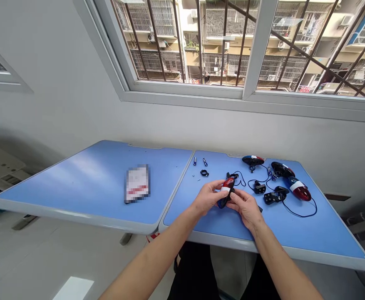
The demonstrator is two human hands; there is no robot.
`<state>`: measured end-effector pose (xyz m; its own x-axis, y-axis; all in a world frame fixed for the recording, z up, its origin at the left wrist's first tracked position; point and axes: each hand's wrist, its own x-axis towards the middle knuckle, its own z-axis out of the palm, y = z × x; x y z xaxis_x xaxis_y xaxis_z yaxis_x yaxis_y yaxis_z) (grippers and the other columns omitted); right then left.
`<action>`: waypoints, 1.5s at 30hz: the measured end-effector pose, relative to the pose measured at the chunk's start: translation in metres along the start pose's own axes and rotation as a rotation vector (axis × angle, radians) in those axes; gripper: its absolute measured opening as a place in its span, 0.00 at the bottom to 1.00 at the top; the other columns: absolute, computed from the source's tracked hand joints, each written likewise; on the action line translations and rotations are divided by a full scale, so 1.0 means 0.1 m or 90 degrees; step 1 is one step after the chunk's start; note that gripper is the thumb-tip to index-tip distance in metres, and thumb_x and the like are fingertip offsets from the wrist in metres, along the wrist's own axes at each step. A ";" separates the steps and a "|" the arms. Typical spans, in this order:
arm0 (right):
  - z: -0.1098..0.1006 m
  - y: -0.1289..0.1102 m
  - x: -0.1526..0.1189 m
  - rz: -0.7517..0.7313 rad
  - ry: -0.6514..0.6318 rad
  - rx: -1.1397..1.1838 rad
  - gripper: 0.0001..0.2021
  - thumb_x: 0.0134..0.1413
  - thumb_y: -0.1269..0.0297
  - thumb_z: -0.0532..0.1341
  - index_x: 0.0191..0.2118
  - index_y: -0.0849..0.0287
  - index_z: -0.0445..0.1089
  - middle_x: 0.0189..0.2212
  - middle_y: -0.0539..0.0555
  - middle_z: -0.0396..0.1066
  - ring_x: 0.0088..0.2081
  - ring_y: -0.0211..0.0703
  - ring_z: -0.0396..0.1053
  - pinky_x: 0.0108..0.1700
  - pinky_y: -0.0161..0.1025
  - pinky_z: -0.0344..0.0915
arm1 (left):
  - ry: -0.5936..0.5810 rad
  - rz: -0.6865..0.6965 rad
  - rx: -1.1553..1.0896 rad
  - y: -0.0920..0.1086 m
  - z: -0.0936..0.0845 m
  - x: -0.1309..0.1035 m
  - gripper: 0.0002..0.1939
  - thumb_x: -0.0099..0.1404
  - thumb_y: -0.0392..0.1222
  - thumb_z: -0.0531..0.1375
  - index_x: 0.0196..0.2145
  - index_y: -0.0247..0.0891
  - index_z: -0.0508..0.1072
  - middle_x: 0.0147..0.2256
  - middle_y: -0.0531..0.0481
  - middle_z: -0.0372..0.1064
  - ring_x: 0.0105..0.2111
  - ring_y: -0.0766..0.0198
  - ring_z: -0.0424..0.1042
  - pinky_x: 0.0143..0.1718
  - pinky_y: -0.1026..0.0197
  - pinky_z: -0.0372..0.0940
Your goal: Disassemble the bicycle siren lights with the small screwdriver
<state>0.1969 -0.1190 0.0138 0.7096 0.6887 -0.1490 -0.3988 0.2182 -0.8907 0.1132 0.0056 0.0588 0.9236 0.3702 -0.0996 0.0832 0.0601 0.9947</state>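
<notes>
Between my two hands, above the right-hand table, is a red and blue bike light horn (228, 184) with a white band and a black underside. My left hand (211, 196) grips it from the left, its fingers closed on the casing. My right hand (245, 204) has its thumb and fingers pinched on the black side; what exactly lies under the fingertips is hidden. A black cable runs behind the hands to a small black part (232, 175). Beyond them lie a black ring clamp (204, 173), tiny screws (198, 179) and small batteries (205, 161).
On the right lie more red and blue horns (300, 189) and black button switches (271, 198) with loose cables. A blurred white packet (137, 183) rests on the left table (85, 179). A seam divides the tables; wall and barred window rise behind.
</notes>
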 end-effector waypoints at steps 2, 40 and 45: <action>0.01 0.00 -0.01 -0.002 0.005 -0.005 0.20 0.34 0.56 0.72 0.38 0.58 0.76 0.35 0.54 0.76 0.36 0.45 0.72 0.38 0.42 0.70 | -0.007 -0.009 -0.009 -0.01 -0.01 0.01 0.28 0.51 0.44 0.64 0.50 0.33 0.71 0.38 0.44 0.71 0.25 0.69 0.65 0.20 0.70 0.57; 0.11 -0.09 -0.05 -0.039 0.022 -0.052 0.20 0.37 0.46 0.69 0.31 0.59 0.74 0.27 0.52 0.74 0.28 0.45 0.71 0.30 0.43 0.71 | 0.035 0.008 -0.110 -0.10 0.06 0.03 0.29 0.59 0.45 0.62 0.57 0.37 0.64 0.37 0.46 0.70 0.23 0.70 0.68 0.17 0.70 0.65; 0.08 -0.10 -0.04 -0.020 0.005 -0.039 0.21 0.38 0.46 0.68 0.31 0.60 0.74 0.25 0.52 0.74 0.26 0.44 0.71 0.29 0.43 0.70 | 0.018 0.009 -0.085 -0.06 0.06 0.03 0.26 0.60 0.45 0.61 0.56 0.38 0.65 0.42 0.44 0.69 0.24 0.69 0.68 0.17 0.68 0.66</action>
<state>0.1931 -0.1181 0.0268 0.7260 0.6764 -0.1239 -0.3403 0.1968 -0.9195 0.1181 0.0006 0.0530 0.9134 0.3973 -0.0887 0.0183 0.1776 0.9839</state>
